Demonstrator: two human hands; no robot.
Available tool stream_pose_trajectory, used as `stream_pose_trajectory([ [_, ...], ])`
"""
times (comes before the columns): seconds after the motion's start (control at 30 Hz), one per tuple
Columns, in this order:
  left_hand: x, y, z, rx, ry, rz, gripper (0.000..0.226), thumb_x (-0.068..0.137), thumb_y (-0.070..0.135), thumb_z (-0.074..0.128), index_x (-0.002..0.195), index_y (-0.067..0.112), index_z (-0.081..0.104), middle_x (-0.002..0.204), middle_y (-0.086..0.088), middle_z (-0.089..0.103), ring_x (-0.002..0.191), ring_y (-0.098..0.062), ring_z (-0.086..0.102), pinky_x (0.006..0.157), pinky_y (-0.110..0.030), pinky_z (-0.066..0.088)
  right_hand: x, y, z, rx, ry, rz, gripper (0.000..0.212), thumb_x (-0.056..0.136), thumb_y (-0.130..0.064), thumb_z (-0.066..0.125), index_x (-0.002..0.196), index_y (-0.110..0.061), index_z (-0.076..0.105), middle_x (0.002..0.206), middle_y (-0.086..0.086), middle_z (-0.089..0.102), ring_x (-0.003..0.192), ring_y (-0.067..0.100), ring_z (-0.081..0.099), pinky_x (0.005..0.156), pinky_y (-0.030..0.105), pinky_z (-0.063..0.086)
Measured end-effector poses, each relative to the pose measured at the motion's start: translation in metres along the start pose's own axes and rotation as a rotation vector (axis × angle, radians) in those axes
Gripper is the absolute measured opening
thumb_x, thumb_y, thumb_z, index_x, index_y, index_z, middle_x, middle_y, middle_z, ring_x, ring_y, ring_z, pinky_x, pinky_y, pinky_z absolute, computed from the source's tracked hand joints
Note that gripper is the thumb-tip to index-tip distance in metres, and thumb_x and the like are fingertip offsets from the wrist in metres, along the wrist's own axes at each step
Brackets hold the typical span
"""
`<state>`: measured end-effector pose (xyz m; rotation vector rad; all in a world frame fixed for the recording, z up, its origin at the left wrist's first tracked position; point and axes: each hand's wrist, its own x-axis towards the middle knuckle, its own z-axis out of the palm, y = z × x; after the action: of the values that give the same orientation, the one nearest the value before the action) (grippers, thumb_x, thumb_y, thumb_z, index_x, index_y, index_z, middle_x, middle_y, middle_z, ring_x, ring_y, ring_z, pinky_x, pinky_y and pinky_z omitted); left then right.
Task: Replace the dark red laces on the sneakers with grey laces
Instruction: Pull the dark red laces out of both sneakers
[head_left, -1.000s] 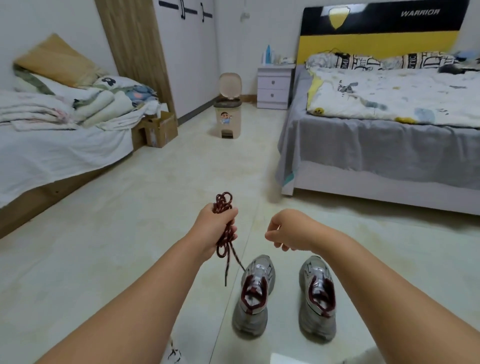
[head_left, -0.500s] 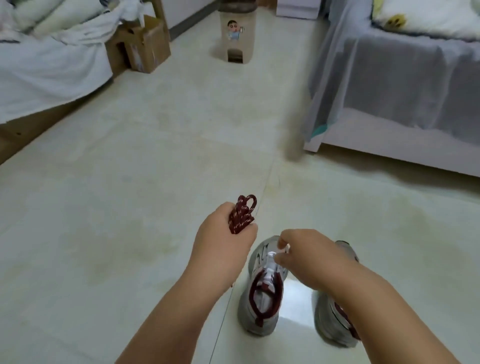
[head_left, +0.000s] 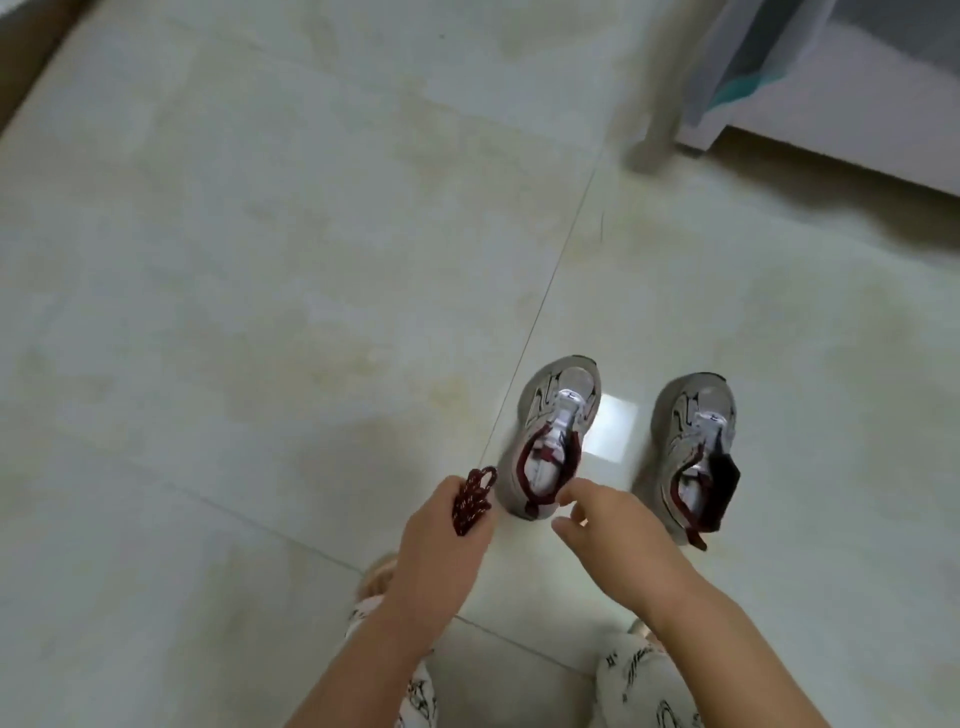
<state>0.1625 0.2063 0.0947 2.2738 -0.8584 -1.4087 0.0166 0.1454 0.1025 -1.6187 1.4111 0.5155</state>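
Moved: my view has tipped down to the floor. Left hand (head_left: 441, 540), grip clenched on bunched dark red laces (head_left: 471, 500). Right hand (head_left: 608, 530), grip loose and empty (nearer), just behind left sneaker (head_left: 556, 436), toe pointing away; right sneaker (head_left: 693, 452) alongside.

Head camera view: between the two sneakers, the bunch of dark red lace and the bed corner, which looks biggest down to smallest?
1. Bed corner, only partly in frame.
2. Left sneaker and right sneaker: they look alike, no ranking.
3. Dark red lace, bunched in the left hand.
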Motion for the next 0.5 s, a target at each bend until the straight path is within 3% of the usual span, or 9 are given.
stream_pose_trajectory([
  [0.17, -0.055, 0.010, -0.057, 0.104, -0.042, -0.015, 0.005, 0.087, 0.014, 0.055, 0.083, 0.014, 0.052, 0.063, -0.004, 0.054, 0.056, -0.016, 0.047, 0.057, -0.032, 0.041, -0.066, -0.021, -0.026, 0.048, -0.064, 0.030, 0.033, 0.096, -0.031, 0.045, 0.127, -0.021, 0.049, 0.123, 0.001, 0.056, 0.110, 0.017, 0.053, 0.088, 0.026, 0.042],
  [0.37, -0.141, 0.101, -0.174, 0.095, 0.046, 0.060, 0.003, 0.087, 0.013, 0.055, 0.085, 0.012, 0.053, 0.065, -0.006, 0.054, 0.059, -0.021, 0.049, 0.053, -0.028, 0.038, -0.177, -0.080, -0.113, -0.083, 0.015, 0.018, 0.035, 0.096, -0.029, 0.045, 0.129, -0.017, 0.048, 0.126, 0.006, 0.057, 0.113, 0.022, 0.054, 0.090, 0.031, 0.044],
  [0.5, -0.205, 0.152, -0.251, 0.027, 0.094, 0.135, 0.005, 0.087, 0.011, 0.055, 0.085, 0.008, 0.052, 0.066, -0.009, 0.051, 0.057, -0.020, 0.045, 0.048, -0.028, 0.036, -0.255, -0.132, -0.167, -0.133, 0.084, 0.004, 0.031, 0.095, -0.028, 0.045, 0.124, -0.018, 0.052, 0.122, 0.006, 0.059, 0.109, 0.024, 0.055, 0.083, 0.029, 0.043],
])
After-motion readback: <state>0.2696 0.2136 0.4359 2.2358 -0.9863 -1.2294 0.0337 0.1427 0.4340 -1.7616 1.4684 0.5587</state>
